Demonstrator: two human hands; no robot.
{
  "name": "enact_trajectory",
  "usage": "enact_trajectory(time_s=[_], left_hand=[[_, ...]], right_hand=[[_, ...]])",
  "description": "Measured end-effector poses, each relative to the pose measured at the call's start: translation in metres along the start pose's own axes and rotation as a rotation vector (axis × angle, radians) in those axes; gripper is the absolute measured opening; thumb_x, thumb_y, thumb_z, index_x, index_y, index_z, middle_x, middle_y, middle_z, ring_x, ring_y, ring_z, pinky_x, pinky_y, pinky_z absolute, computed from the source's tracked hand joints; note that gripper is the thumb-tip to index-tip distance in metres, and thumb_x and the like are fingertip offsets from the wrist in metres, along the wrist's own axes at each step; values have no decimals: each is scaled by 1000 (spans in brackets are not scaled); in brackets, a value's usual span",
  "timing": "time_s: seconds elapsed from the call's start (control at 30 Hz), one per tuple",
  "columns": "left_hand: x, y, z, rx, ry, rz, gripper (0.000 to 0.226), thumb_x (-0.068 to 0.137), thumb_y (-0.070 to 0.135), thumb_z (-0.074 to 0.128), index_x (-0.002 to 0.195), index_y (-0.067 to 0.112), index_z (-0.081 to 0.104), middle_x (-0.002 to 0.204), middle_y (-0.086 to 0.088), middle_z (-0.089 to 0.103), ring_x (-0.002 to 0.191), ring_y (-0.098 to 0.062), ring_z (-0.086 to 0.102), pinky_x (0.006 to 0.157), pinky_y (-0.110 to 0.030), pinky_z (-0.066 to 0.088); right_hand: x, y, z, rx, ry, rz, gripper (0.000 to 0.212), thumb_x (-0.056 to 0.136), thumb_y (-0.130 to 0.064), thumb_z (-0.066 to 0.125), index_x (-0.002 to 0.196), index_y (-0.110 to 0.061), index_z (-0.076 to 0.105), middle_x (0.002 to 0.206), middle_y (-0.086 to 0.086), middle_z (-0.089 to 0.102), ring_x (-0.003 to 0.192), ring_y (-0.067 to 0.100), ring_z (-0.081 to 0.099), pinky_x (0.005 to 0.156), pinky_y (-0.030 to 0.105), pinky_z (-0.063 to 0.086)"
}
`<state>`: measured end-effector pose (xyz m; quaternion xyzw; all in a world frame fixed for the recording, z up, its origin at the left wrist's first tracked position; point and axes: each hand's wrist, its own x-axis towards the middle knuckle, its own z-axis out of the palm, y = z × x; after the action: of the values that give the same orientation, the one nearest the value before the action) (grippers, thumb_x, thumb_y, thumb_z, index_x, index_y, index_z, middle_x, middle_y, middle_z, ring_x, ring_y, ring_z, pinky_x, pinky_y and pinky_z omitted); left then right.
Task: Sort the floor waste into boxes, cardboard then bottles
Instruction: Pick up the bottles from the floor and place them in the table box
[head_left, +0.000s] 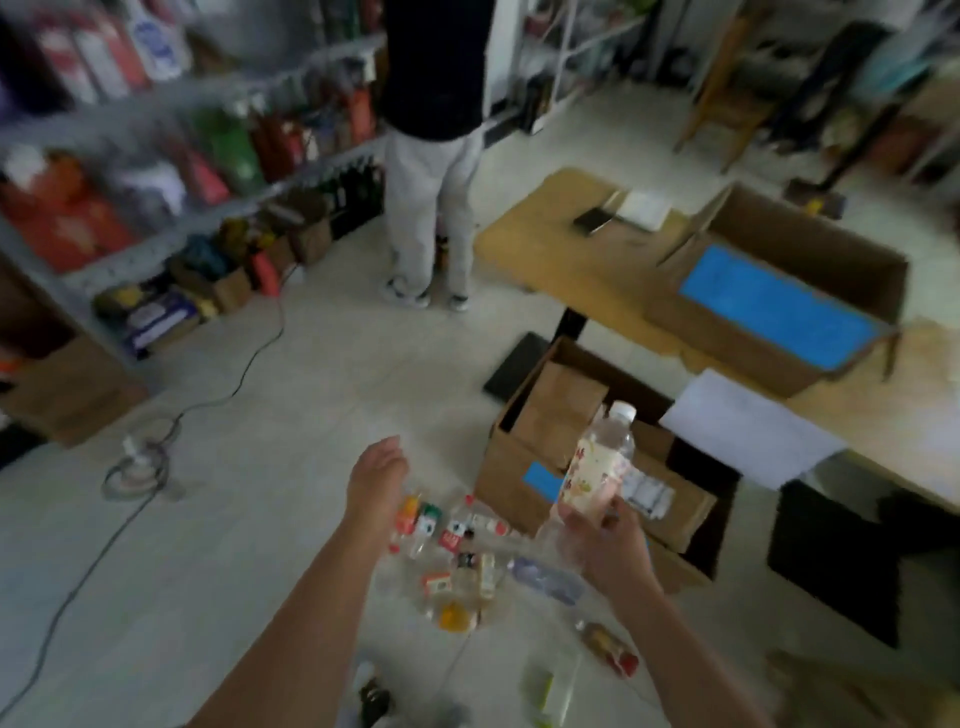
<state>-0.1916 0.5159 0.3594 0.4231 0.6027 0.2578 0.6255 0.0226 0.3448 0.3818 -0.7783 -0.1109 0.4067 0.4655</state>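
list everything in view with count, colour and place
clear plastic bottle with white cap: one, cream label, in right hand
mixed plastic bottles: many, assorted colours, floor pile
brown cardboard box holding flattened cardboard: one, floor, beside wooden table
brown cardboard box with blue panel: one, on table
white paper sheet: one, table edge
grey cable: one, floor left
standing person: one, dark top, by metal shelves
left hand: open, near pile
right hand: fingers round bottle

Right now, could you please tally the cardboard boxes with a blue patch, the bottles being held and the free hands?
Cardboard boxes with a blue patch: 2
Bottles held: 1, in the right hand
Free hands: 1, the left hand
Total: 4
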Motion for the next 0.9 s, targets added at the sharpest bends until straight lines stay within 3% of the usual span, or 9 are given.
enact_trajectory(time_s=[0.1,0.2,0.3,0.4,0.53,0.7,0.77,0.9], left_hand=[[15,35,18,84,-61,12,52,74,29,58,126,22,60,126,-4,62,111,-23,61,101,-40,48],[33,74,38,136,-168,35,36,89,16,59,125,19,60,124,-8,63,108,-25,62,93,-36,47],[48,117,61,163,-297,93,34,96,14,54,130,17,57,124,-10,64,107,-24,63,85,-34,48],[54,159,96,118,-415,150,30,97,16,56,127,18,57,123,-8,63,112,-23,61,96,-36,46],[45,210,137,209,-611,203,19,97,22,56,114,29,59,121,3,64,113,-17,60,104,-38,43],[36,263,177,261,-611,290,22,100,23,52,119,28,60,121,3,65,113,-16,60,96,-33,44],[29,276,198,259,-587,328,23,100,21,50,119,29,60,120,3,65,110,-16,61,91,-32,45],[9,296,259,234,-549,384,26,100,19,47,122,26,60,120,5,67,112,-15,62,96,-35,47]], right_hand=[[1,-18,-20,49,123,-38,50,85,-15,74,129,-8,51,111,9,64,82,14,65,48,18,50],[5,-45,-37,119,193,-45,54,84,-21,76,131,-12,50,111,7,65,85,17,67,49,21,53],[15,-70,-51,167,239,-78,59,82,-30,76,133,-16,49,114,4,65,94,24,67,64,35,58],[24,-91,-64,207,301,-89,57,82,-35,75,131,-20,50,111,2,66,96,24,67,65,34,57],[38,-113,-85,283,324,-103,66,74,-41,78,130,-18,52,112,5,67,98,27,69,80,49,59],[77,-171,-129,264,394,-224,54,85,-38,70,131,-16,51,112,6,66,96,23,68,73,41,61],[102,-195,-145,293,376,-255,50,86,-39,70,127,-16,53,109,5,67,96,23,68,78,44,60],[158,-238,-174,346,346,-234,51,86,-36,70,128,-16,51,109,5,64,95,21,67,71,37,60]])
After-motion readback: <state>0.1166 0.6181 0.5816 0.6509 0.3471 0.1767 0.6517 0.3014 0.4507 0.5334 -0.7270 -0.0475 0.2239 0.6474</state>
